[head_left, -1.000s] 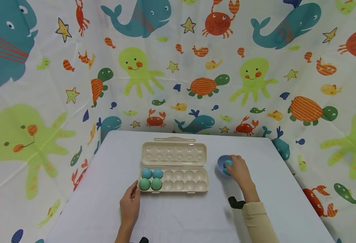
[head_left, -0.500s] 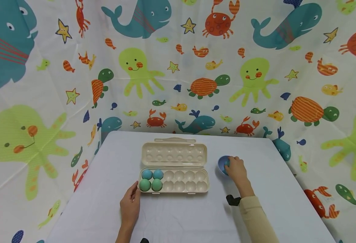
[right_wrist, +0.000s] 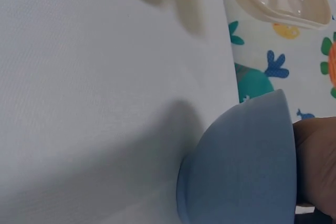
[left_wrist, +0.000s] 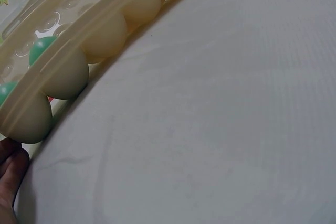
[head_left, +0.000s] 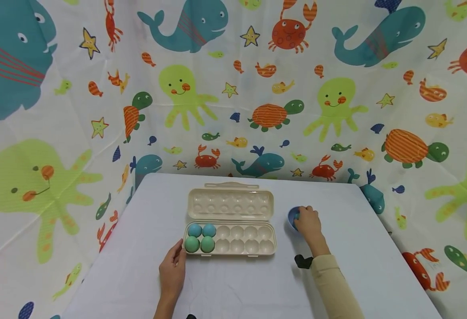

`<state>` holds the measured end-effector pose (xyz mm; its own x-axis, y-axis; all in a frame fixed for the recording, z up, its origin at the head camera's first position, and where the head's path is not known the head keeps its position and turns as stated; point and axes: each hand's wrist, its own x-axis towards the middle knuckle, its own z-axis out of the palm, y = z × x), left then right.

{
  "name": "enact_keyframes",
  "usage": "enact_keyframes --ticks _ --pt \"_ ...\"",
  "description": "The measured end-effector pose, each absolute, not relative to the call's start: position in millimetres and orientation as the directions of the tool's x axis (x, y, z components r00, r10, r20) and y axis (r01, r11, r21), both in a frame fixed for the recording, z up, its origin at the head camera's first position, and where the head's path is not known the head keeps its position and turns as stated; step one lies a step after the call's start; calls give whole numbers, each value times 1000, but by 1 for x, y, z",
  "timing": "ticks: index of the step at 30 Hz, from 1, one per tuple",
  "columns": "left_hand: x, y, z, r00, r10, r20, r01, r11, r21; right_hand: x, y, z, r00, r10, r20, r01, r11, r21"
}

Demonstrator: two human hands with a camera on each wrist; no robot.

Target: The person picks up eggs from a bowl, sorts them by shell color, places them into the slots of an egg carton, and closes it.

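Observation:
A beige plastic egg carton (head_left: pixel 230 254) lies with its lid raised at the back. Two blue balls (head_left: pixel 195 230) and two green balls (head_left: pixel 192 244) fill the cups at its left end. My left hand (head_left: pixel 172 271) touches the carton's left front corner with its fingertips; in the left wrist view the fingers (left_wrist: pixel 14 174) meet the end cup. On the right, my right hand (head_left: pixel 310 224) reaches into a small blue bowl (head_left: pixel 291 223). A bit of a blue ball (head_left: pixel 297 215) shows by those fingers; the bowl's wall hides the fingertips in the right wrist view (right_wrist: pixel 241 166).
A white cloth covers the table (head_left: pixel 237 288). The open lid (head_left: pixel 231 204) stands behind the cups. A curtain with sea animals (head_left: pixel 233 110) hangs round the back and sides. A dark wrist camera part (head_left: pixel 303 261) sits beside the right wrist.
My right hand has shifted slightly left and lower over the bowl, so less of the blue ball shows. The left hand and the carton keep their places while the head view drifts a little.

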<state>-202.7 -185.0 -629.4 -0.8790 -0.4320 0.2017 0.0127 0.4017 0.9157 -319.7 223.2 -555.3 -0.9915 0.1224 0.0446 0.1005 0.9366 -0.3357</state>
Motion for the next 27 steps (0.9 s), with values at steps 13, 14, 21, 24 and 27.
enact_keyframes --ticks 13,14,21,24,27 --pt "-201 -185 -628 -886 -421 194 14 394 919 -311 228 -554 -980 122 155 41 894 -446" --pt "-201 -186 -628 -885 -423 196 16 393 919 -311 227 -553 -979 120 163 35 894 -446" --pt "-202 -186 -629 -884 -420 203 25 392 919 -308 226 -543 -974 125 189 23 884 -467" --pt "-202 -186 -629 -885 -420 201 22 393 919 -307 224 -539 -972 124 201 14 880 -475" --pt "-202 -186 -629 -885 -420 202 21 397 918 -305 222 -534 -968 128 215 7 873 -487"
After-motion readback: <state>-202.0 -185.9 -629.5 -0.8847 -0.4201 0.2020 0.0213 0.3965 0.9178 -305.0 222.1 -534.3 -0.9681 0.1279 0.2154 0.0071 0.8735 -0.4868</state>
